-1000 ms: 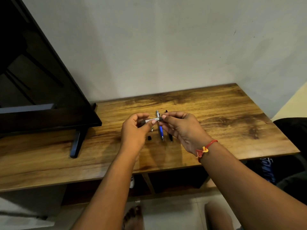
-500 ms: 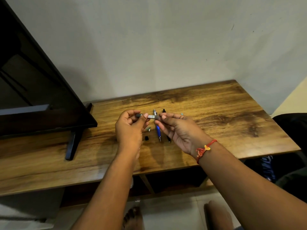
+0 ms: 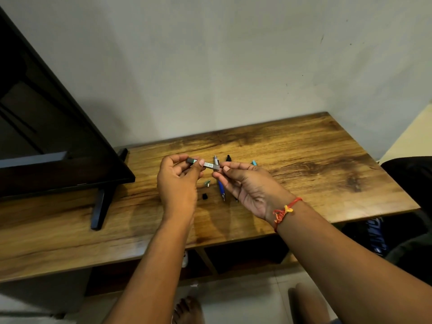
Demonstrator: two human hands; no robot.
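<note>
Above the wooden table point(image 3: 304, 164), both hands hold a small flat grey case point(image 3: 207, 164) with a dark left end. My left hand point(image 3: 178, 185) pinches the dark left end between thumb and fingers. My right hand point(image 3: 247, 185), with a red thread on its wrist, pinches the right end. Below them on the table lie a blue pen point(image 3: 221, 187), a black pen point(image 3: 228, 157) partly hidden by my right hand, a small black cap point(image 3: 204, 196), a small pale piece point(image 3: 207, 182) and a teal piece point(image 3: 254, 162).
A black TV screen point(image 3: 46, 141) on a black foot point(image 3: 102, 202) fills the table's left side. The wall stands right behind the table. A dark seat or bag point(image 3: 406, 183) sits off the right edge. My bare foot point(image 3: 187, 309) shows on the tiled floor.
Both hands keep their hold on the grey case and have drifted slightly left. The view shifted a little; the items on the table have not moved.
</note>
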